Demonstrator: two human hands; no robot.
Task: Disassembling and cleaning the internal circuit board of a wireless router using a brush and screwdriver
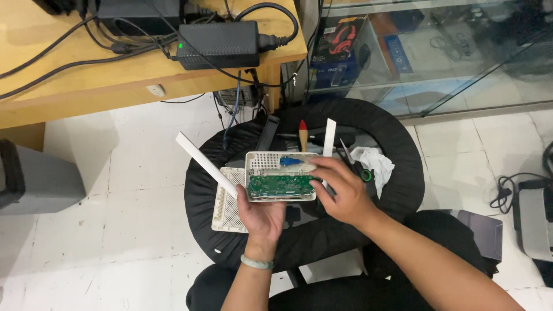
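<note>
Over my lap, above the black stool (397,173), my left hand (262,216) cradles the open router (280,175) from underneath, fingers curled up around its near edge and thumb on the left side. The green board (280,185) sits bare inside the white shell, with a blue part (290,162) just behind it. My right hand (341,193) comes in from the right, fingers bent and closed down onto the shell's right end; whether the fingertips pinch the board itself or only the casing, I cannot tell. Two white antennas stick out, one (205,164) slanting up left, the other (329,138) upright at the back. The detached cover (229,208) lies under the router, to its left. On the stool behind: a red-tipped brush (303,135), scissors (358,167) and a crumpled tissue (377,161). I judge this thing light and stiff, thin plastic (the board looks the delicate bit). Best held by the shell's edges, palm below, fingers off the components; the antennas would swing if grabbed.
</note>
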